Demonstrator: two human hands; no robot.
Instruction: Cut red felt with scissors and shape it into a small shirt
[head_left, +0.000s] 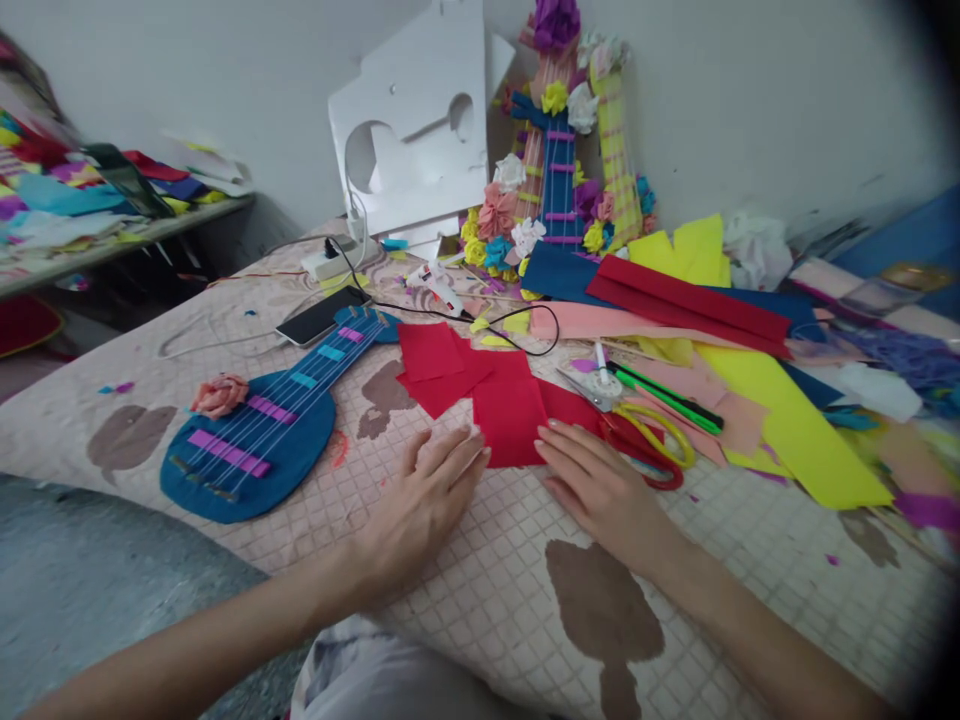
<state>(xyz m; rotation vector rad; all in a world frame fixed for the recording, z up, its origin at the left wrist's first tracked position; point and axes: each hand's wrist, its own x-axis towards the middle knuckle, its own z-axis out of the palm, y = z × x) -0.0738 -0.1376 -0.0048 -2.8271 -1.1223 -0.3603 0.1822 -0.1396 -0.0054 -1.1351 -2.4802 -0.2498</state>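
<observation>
Head view is showing two bare hands lying flat on a bed cover [480,600] with little squares and brown shapes on it. Both hands are touching a red felt piece [511,412]. It is lying flat in the middle of the cover, right in front of the person.

Left hand [427,500] is resting palm down, and its fingers [457,455] are spread a little, with the tips touching the near left edge of the red felt. Right hand [600,485] is lying palm down too, with its fingers [559,440] close together and the tips pressing on the near right edge of the felt. Neither hand is pinching anything.

More red felt bits [431,365] are lying just behind, touching the first piece. Scissors [645,430] with yellow and red handles are lying just beside the right hand. A green pen [667,398] is lying near the scissors.

A blue felt guitar [259,435] with purple strips and a pink flower is lying to the left, well apart from the left hand. A phone [319,318] is sitting by the top of the guitar. A glue gun [436,288] is lying farther back, with a black cord curling near it. Yellow paper [795,430] is spreading out on the right. A white foam house [412,130] is standing against the wall.
</observation>
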